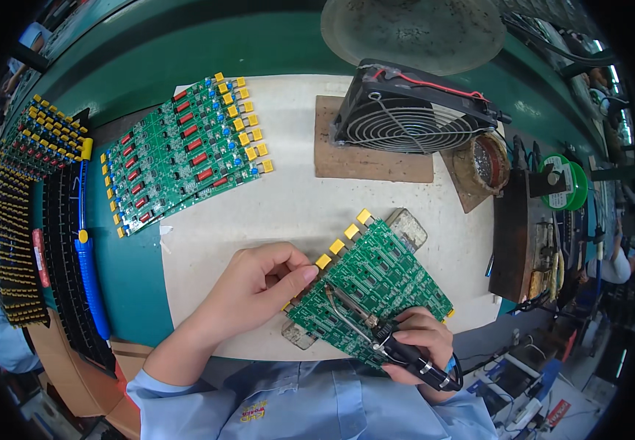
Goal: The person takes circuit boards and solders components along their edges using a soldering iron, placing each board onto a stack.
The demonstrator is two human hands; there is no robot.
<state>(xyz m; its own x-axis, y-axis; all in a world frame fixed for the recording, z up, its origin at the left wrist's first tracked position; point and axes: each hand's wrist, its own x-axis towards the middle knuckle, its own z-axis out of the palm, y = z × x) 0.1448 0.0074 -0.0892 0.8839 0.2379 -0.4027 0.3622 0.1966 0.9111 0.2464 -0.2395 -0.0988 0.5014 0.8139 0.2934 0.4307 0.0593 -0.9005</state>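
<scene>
Two bare hands meet at one green circuit board (404, 275), which lies a little off the middle of the view, toward 5 o'clock. The left hand (255, 290) comes in from 7 o'clock; its grip has thumb and forefinger drawn close together at the board's 10 o'clock edge, beside a row of yellow connectors (337, 246), but whether they pinch one cannot be told. The right hand (429, 336), between 4 and 5 o'clock, has its grip closed around the black handle of a soldering iron (405, 353), whose tip points toward 10 o'clock over the board; contact there is unclear. Two worn blocks (411, 230) show at the board's rim, at its 1 and 8 o'clock. A pale sheet (211, 238) covers part of the green counter (138, 286). At 10 o'clock similar boards (174, 158) lie overlapping; at 1 o'clock a black fan (413, 121) stands on a wooden base (376, 166), with a round pot (503, 172) at 2 and a green spool (578, 187) near 3.
</scene>
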